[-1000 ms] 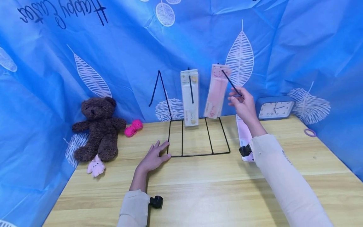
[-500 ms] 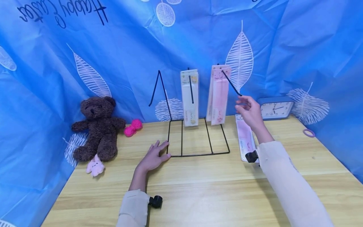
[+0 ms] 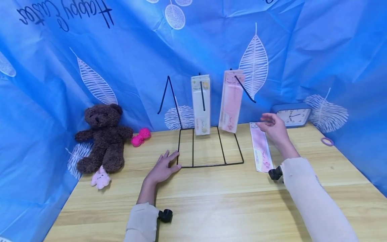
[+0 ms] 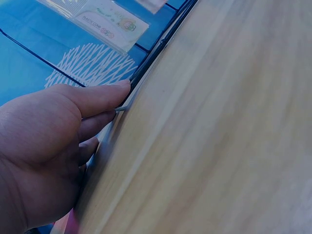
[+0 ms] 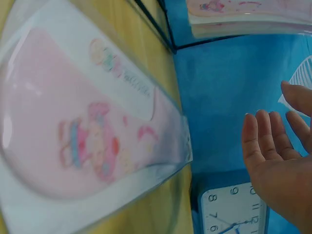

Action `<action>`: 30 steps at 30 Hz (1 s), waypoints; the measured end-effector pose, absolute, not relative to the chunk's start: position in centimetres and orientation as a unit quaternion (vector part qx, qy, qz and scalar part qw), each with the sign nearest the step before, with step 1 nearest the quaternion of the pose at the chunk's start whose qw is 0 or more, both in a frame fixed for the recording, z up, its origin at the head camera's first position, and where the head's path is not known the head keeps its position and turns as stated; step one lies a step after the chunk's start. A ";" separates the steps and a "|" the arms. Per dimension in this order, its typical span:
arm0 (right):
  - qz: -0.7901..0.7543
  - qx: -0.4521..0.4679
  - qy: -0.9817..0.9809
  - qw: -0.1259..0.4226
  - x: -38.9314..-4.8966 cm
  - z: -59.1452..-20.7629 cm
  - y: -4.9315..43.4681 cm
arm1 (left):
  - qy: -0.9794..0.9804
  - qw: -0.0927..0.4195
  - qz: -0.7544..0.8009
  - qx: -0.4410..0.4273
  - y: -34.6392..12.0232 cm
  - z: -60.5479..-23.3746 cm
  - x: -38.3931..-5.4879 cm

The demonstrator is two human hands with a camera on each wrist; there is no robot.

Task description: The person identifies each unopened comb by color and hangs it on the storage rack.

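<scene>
A black wire display rack (image 3: pixel 208 165) stands on the wooden table with several prongs. White-green packaged combs (image 3: pixel 198 117) hang from its middle prong; pink packaged combs (image 3: pixel 232 107) hang from the right one. My left hand (image 3: pixel 161 169) rests at the rack's front left corner, thumb and fingers stretched against the base wire. Its thumb (image 4: pixel 105 97) touches that wire in the left wrist view. My right hand (image 3: pixel 275 131) is held above the table with relaxed fingers and holds nothing. Just under and left of it lies another pink packaged comb (image 3: pixel 260 148).
A blue clock (image 3: pixel 291 116) stands behind my right hand, and a purple ring (image 3: pixel 327 142) lies near the right edge. At left sit a brown teddy bear (image 3: pixel 104 141), a small pink plush (image 3: pixel 101 178) and a magenta bow-shaped item (image 3: pixel 141 137). A blue cloth (image 3: pixel 136 60) hangs behind.
My right hand has left the right prong's tip and moved right and down towards the loose comb. The hanging pink combs have swung and lie closer together. My left hand stays put.
</scene>
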State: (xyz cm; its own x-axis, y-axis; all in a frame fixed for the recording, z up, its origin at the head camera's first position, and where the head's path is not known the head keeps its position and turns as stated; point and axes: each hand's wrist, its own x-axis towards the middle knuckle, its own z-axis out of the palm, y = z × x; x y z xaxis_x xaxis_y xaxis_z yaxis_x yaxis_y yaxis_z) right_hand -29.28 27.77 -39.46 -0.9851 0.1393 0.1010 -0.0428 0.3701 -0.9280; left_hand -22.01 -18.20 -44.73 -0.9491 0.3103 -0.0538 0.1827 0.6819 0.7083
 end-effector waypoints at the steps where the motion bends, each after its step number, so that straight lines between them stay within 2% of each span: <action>1: 0.561 -0.033 -0.824 0.077 -29.2 -39.6 27.9 | 0.913 0.086 0.375 0.134 -18.2 -44.7 -22.0; 14: 0.540 -0.048 -0.840 0.026 -29.1 -42.1 29.9 | 0.911 0.089 0.380 0.135 -18.2 -44.7 -22.0; 24: 0.501 -0.077 -0.860 -0.057 -29.3 -42.5 30.5 | 0.908 0.090 0.385 0.139 -18.3 -44.8 -22.1; 30: 0.448 -0.065 -0.888 -0.075 -29.5 -42.6 30.7 | 0.906 0.093 0.390 0.138 -18.2 -44.7 -22.1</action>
